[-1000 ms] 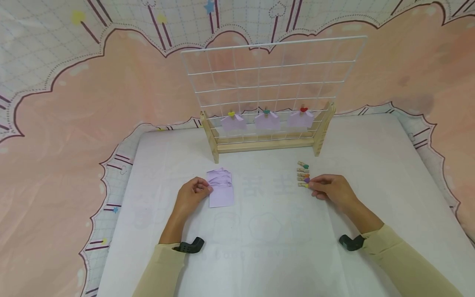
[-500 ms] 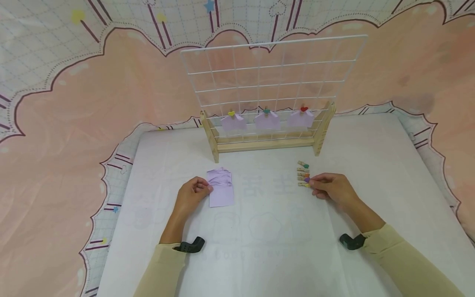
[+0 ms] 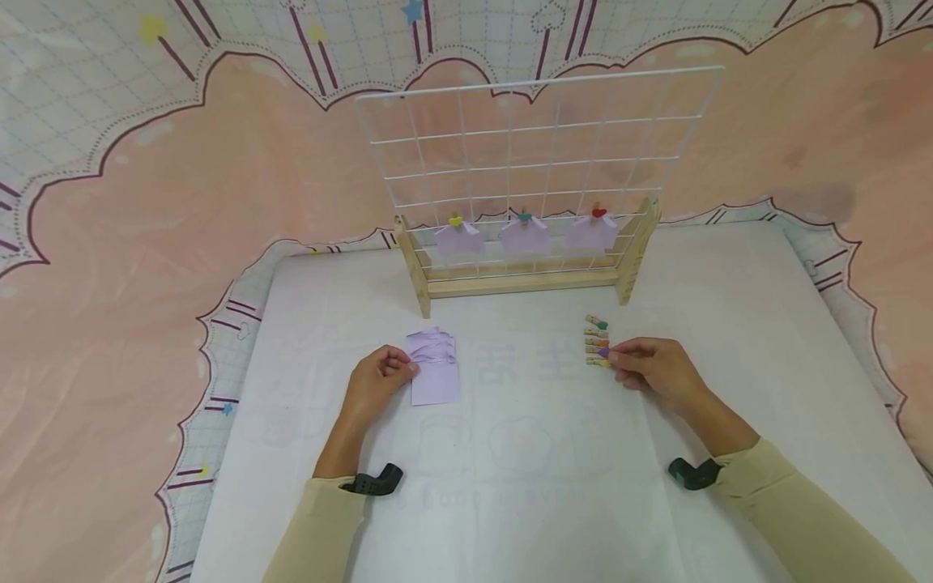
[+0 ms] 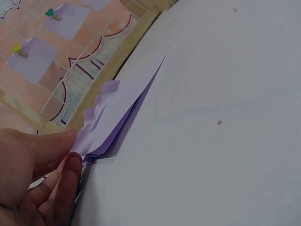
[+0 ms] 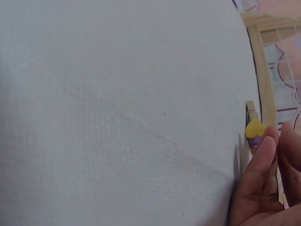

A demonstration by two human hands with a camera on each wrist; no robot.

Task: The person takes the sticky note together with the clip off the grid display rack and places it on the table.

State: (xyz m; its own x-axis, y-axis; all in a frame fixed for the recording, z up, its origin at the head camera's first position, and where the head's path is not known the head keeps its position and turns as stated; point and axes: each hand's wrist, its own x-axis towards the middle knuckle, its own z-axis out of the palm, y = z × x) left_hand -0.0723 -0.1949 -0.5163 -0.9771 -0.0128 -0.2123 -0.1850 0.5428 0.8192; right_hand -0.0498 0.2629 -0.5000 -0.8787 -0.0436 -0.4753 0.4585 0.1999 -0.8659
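My left hand (image 3: 381, 380) pinches the left edge of a stack of purple paper sheets (image 3: 435, 387) with thumb and forefinger. In the left wrist view the sheets (image 4: 115, 115) fan out and tilt up from the cloth. On the other side, my right hand (image 3: 656, 372) has thumb and forefinger together at the heart end of a small wooden clothespin in a short row (image 3: 596, 342). A yellow-heart clothespin (image 5: 255, 129) sits right at these fingertips, with a purple heart (image 5: 256, 141) just behind it; which one they pinch is partly hidden.
Behind the hands stands a white wire grid (image 3: 532, 146) in a wooden stand (image 3: 521, 283). Three purple papers (image 3: 525, 238) hang on it from clothespins with yellow, green and red hearts. White cloth (image 3: 503, 461) covers the table; a patterned drape (image 3: 131, 308) surrounds it.
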